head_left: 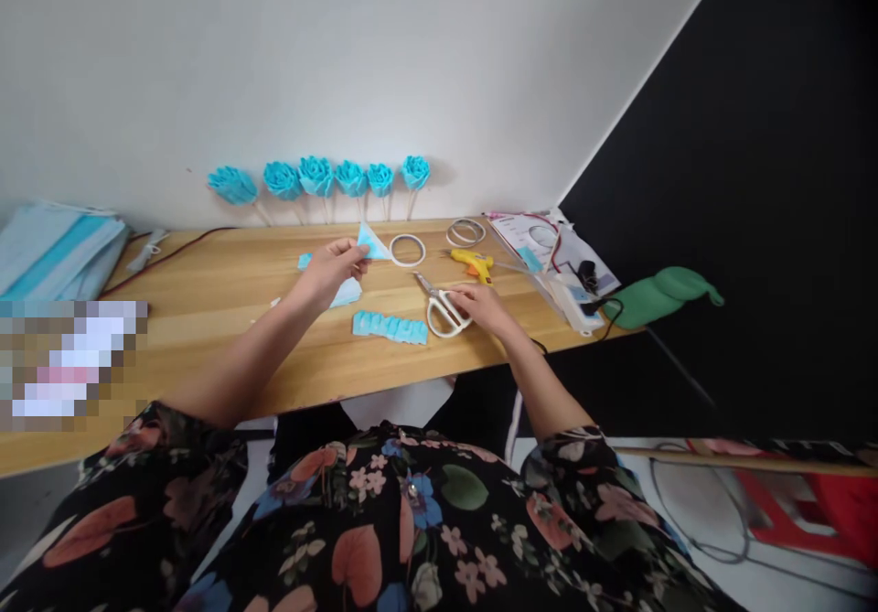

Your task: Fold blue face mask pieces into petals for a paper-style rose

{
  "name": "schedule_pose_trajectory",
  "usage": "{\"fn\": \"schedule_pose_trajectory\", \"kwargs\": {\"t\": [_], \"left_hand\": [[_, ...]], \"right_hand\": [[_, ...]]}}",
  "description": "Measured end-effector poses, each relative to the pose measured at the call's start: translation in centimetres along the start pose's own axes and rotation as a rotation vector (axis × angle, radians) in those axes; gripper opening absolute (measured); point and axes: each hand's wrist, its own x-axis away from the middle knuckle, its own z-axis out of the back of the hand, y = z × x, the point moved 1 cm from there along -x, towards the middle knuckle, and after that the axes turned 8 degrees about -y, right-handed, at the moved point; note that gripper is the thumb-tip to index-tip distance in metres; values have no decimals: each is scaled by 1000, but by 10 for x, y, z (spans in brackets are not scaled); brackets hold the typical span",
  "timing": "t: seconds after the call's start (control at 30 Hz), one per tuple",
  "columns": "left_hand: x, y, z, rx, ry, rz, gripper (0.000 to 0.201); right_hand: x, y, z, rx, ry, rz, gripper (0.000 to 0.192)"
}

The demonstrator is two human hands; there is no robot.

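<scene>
My left hand (334,269) pinches a light blue triangle of folded fabric (371,242) above the table. My right hand (482,306) has its fingers closed at the white handle of a pair of scissors (436,297); the blades point away from me and to the left. Below my left hand lies a small stack of pale blue pieces (347,293), partly covered by the hand. A row of overlapping folded blue pieces (390,327) lies left of the scissors. Beyond them are a roll of tape (392,252) and a yellow glue gun (473,263).
Several blue fabric roses (316,177) on sticks lean against the wall. More tape rolls (451,235) lie near the glue gun. Blue face masks (61,251) are piled at left. At right are papers (590,260), a white power strip (580,312) and a green pouch (658,297).
</scene>
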Motion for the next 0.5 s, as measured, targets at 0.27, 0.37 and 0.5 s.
{"fn": "schedule_pose_trajectory", "kwargs": {"t": [0.27, 0.37, 0.5], "left_hand": [[23, -3, 3, 79, -82, 36, 36], [27, -5, 2, 123, -114, 88, 39], [31, -7, 3, 138, -147, 112, 40]], "right_hand": [[-12, -38, -3, 355, 285, 417, 29], [-15, -65, -20, 305, 215, 571, 33], [-23, -92, -37, 327, 135, 757, 33]]}}
